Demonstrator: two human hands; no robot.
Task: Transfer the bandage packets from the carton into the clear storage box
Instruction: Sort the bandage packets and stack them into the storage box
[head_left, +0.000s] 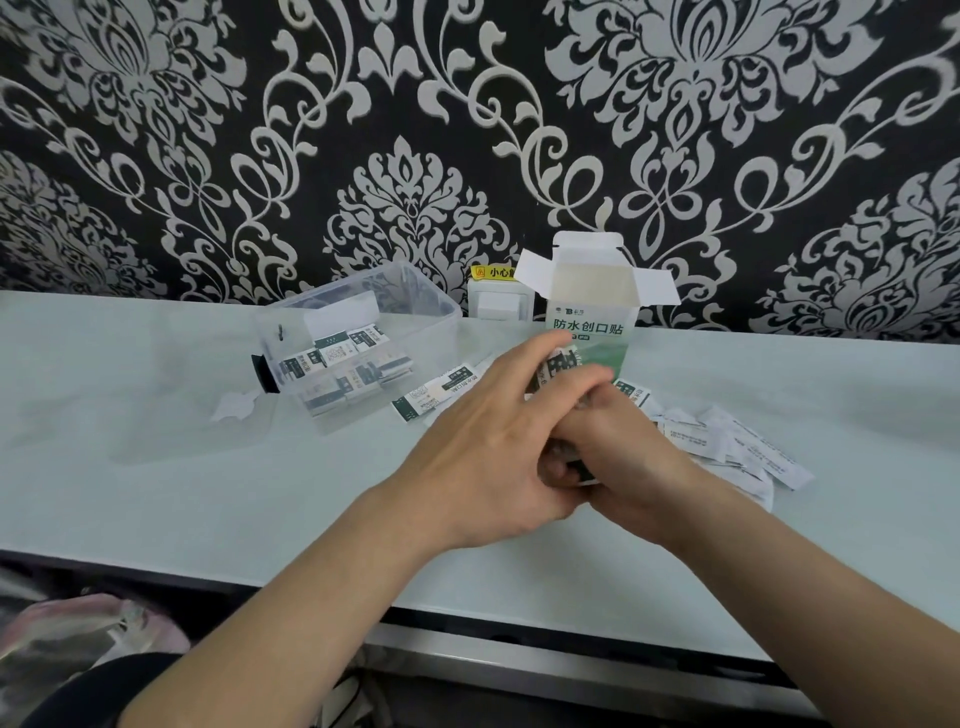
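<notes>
**Entry: bandage packets, mid-transfer – hazards and stock count**

Location: one bundle of packets (558, 366) was held above the worktop (156, 441), just in front of the carton (592, 322) and well right of the clear box (441, 299).

Hands: left hand (483, 441) and right hand (628, 457) were both curled round the bundle and pressed together.

Hazards, as judged:
- The slick packets could fan out and slip if either hand loosened on the way to the box.
- Knuckles could tip the upright, open-flapped carton just behind.
- Strays could be overlooked.

Count:
- Carton: one.
- Clear box: one, part filled, contents too overlapped to count.
- Loose packets left of the hands (436, 395): two or three.
- Heap on the right (727, 447): many, uncountable.
</notes>
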